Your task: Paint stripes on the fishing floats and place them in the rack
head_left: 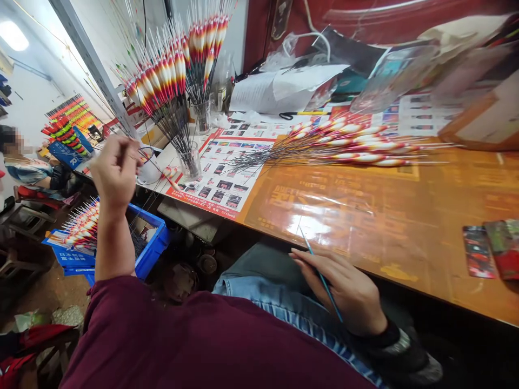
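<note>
My right hand [344,286] is closed around a thin blue-handled paintbrush [320,273], its fine tip up over the table's front edge. Raised at the left, my left hand [115,167] has its fingers pinched together; what they hold, if anything, I cannot make out. Beside it stands a white cup [149,172], partly hidden by the hand. Just behind, a glass [190,165] holds a fan of fishing floats [160,81], red, yellow and white with dark stems. More floats [365,146] lie in a pile on the table.
A second glass [201,116] of floats stands farther back. Printed sheets [227,178] lie under the orange-brown tabletop [324,216]'s left end. Papers [284,89] and plastic bags crowd the back. Below left is a blue crate [156,237] with floats. Another person [30,170] sits far left.
</note>
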A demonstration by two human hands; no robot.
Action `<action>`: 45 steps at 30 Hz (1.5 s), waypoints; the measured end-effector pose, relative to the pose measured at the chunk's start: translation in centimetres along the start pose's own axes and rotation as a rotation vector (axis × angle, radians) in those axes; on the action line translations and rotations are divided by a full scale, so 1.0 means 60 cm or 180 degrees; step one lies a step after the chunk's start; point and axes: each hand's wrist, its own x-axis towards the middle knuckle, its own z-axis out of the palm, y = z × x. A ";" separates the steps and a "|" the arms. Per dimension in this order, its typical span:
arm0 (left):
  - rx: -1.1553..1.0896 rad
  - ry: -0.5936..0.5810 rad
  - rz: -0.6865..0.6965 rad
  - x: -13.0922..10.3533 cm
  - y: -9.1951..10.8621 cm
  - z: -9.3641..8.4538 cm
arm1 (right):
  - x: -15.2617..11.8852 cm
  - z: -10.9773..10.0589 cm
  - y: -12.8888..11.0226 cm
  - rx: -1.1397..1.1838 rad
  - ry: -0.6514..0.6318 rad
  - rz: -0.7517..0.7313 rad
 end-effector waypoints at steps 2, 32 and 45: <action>0.0571 0.0470 0.0448 0.048 -0.024 -0.020 | -0.001 -0.004 0.004 -0.0097 0.0039 0.0001; 0.1715 0.0569 -0.0368 0.116 -0.248 0.082 | -0.025 0.002 0.019 -0.0196 -0.0138 -0.0088; 0.1579 0.0744 -0.1212 -0.045 -0.316 0.019 | -0.029 0.001 0.024 -0.0147 -0.0155 -0.0077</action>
